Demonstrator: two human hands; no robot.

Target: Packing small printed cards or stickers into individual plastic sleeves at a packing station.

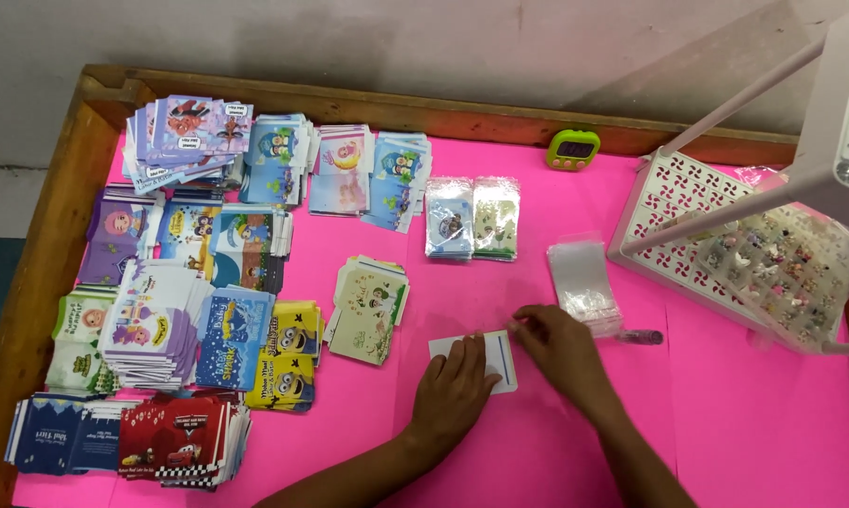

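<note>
Left hand point(457, 381) flat on white card point(502, 357), fingers together; right hand point(561, 353) pinching card's top edge; white basket point(674, 212) holds small trinkets point(782, 268); clear bags point(582, 277) beside it on pink desk point(754, 414).

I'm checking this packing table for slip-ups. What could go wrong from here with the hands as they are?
The left hand lies flat on the white card, so it may smudge or crease. The right hand works close to the stack of clear sleeves and a pen, and could knock them askew. The leaning card piles nearby might slide.
</note>
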